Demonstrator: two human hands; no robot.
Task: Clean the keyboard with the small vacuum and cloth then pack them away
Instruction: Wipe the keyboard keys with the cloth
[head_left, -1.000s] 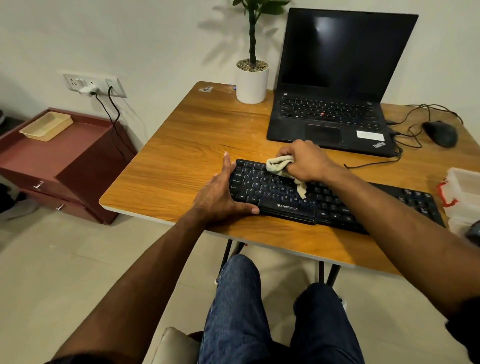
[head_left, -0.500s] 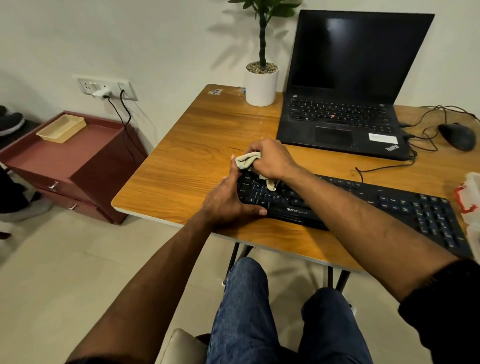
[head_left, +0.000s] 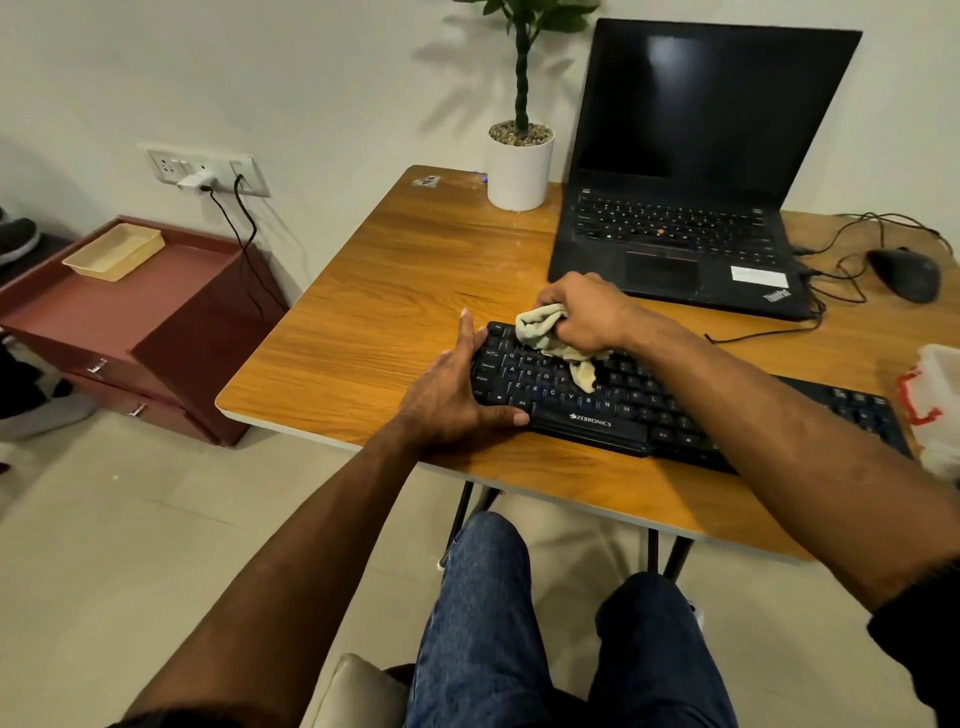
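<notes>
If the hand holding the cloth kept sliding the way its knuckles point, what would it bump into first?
Probably the left hand, which grips the keyboard's left end. The right hand, bunching the cloth, points that way; depth is hard to judge.

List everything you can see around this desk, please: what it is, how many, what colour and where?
keyboard: one, black, front of the table
cloth: one, beige, on the keyboard's left keys
table: one, wood-grain brown
laptop: one, black, open, behind the keyboard, screen dark
mouse: one, black, far right, wired
plant pot: one, white, back of the table, left of the laptop
container: one, clear with a red clasp, right edge
cabinet: one, dark red, on the floor to the left
tray: one, cream, on the cabinet
wall socket: one, white, two plugs in it
left hand: holds the keyboard's left end
right hand: grips the cloth
</notes>
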